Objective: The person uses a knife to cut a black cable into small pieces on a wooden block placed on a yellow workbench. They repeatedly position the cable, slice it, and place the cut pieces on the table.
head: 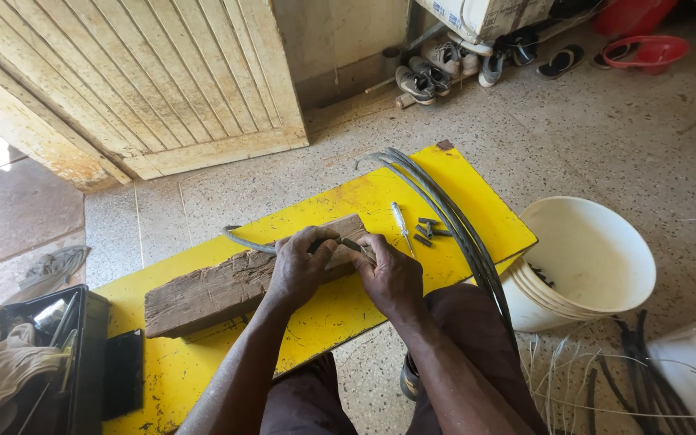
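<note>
Speckled terrazzo floor (606, 145). Cream slatted wooden door (138, 80) stands open, up-left of the grip; hard sunlight on the paving (10, 201) outside, far left. Plaster wall (340, 40) straight ahead, shoes (424, 76) and sandals lined at its foot. Red basin (646, 50) far up-right. White bucket (590, 258) right.

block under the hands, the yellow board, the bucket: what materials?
Block: old wood, rough and unfinished; cracked grain, chipped edges.
Board: yellow painted sheet, possibly wood or metal; paint chipped with dark specks, core not visible.
Bucket: likely plastic, smooth off-white; several look nested, with stacked rims.
Both hands rest on the block, pinching a dark cable piece.
</note>
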